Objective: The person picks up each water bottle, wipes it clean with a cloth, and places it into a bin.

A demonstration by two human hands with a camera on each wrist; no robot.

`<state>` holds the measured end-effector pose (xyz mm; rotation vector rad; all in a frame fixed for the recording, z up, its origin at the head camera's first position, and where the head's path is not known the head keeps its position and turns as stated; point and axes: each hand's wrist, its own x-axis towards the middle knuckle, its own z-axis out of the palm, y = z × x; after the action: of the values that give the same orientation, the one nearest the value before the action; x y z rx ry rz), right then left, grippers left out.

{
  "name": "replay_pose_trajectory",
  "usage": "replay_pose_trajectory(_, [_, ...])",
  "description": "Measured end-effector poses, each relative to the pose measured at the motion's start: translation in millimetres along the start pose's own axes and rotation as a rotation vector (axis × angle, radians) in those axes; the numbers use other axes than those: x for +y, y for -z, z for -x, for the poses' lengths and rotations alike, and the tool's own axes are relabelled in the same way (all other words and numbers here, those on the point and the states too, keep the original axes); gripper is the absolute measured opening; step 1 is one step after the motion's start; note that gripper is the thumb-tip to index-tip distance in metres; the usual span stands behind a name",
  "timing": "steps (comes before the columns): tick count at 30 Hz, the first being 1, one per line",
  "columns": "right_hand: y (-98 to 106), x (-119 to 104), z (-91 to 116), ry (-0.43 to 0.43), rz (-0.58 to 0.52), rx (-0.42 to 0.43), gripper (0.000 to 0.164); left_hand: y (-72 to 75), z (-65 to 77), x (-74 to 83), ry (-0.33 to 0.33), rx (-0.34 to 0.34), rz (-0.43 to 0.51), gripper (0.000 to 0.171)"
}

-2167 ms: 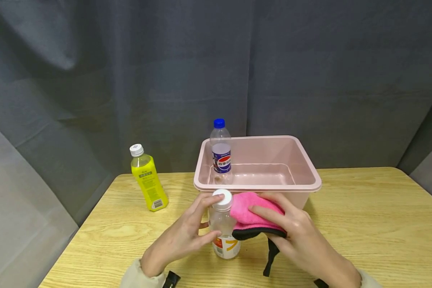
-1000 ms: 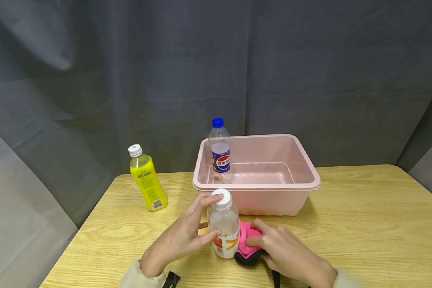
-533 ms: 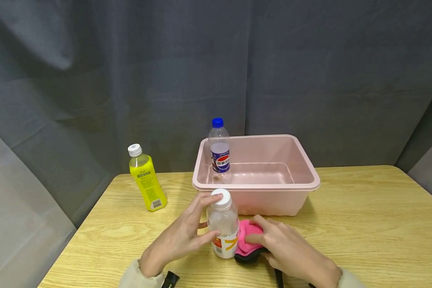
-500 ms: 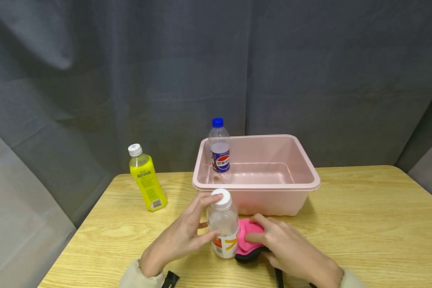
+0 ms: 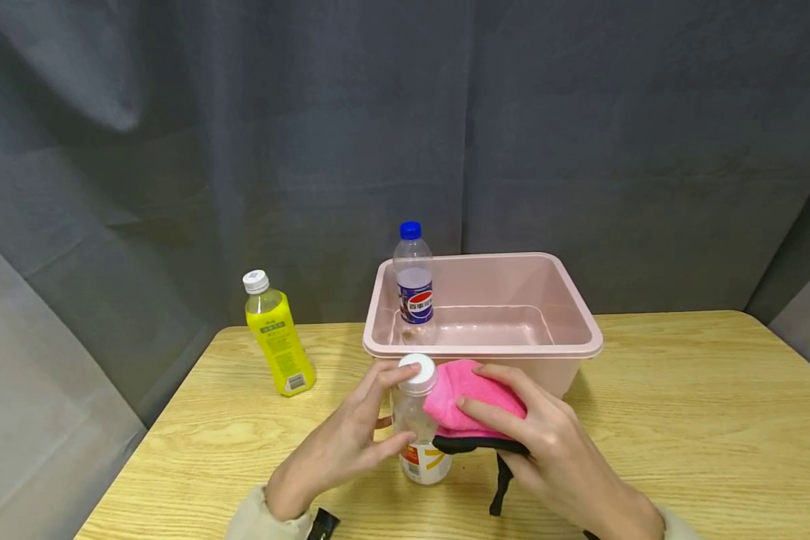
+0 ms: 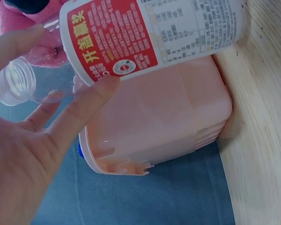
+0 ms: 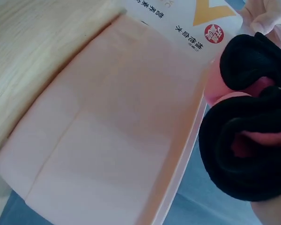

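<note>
A clear bottle with a white cap and a red, white and orange label (image 5: 427, 462) stands upright on the wooden table. My left hand (image 5: 343, 439) holds it from the left, forefinger on the cap and thumb against the body. In the left wrist view the thumb lies at the edge of the red label panel (image 6: 112, 37). My right hand (image 5: 547, 435) grips a folded pink cloth (image 5: 472, 397) with black edging against the bottle's right side, just below the cap. A black strap (image 5: 502, 484) dangles under it. The right wrist view shows the cloth's rolled black edge (image 7: 215, 140).
Right behind the bottle stands a pink plastic tub (image 5: 482, 350). A Pepsi bottle (image 5: 415, 296) with a blue cap is upright inside, at its left end. On the left of the table is a yellow-labelled bottle (image 5: 280, 341) with a white cap. A dark curtain hangs behind.
My right hand has lifted the pink cloth from low beside the bottle's label up to its neck, where it also was about two seconds ago. My left hand and the bottle stay in place.
</note>
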<state>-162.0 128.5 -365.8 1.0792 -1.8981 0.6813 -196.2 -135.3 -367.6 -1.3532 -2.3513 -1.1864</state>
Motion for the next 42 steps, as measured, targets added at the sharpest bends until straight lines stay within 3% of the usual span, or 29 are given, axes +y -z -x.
replay_pose_trajectory(12, [2, -1, 0, -0.031, -0.003, -0.059, 0.039, 0.2, 0.6, -0.8, -0.006, 0.004, -0.022, 0.078])
replay_pose_trajectory(15, [4, 0, 1, -0.048, 0.016, -0.12, 0.022, 0.6, 0.8, -0.4, -0.002, 0.004, -0.022, 0.078])
replay_pose_trajectory(19, [6, 1, 2, -0.053, 0.051, -0.183, 0.053, 1.0, 0.7, 0.2, 0.018, -0.001, -0.009, 0.078])
replay_pose_trajectory(24, [4, 4, 6, -0.033, 0.099, -0.275, 0.062, 1.2, 0.5, 0.9, 0.034, -0.007, -0.006, 0.078])
replay_pose_trajectory(28, [-5, 6, 15, -0.04, 0.132, -0.414, 0.06, 1.1, 0.5, 1.6, 0.039, -0.01, 0.0, 0.079])
replay_pose_trajectory(34, [-20, 7, 31, -0.117, 0.107, -0.628, 0.051, 0.5, -0.2, 2.5, 0.043, -0.015, 0.012, 0.078])
replay_pose_trajectory(42, [-18, 9, 34, -0.145, 0.078, -0.647, 0.054, -0.4, -0.3, 2.3, 0.024, -0.01, 0.005, 0.079])
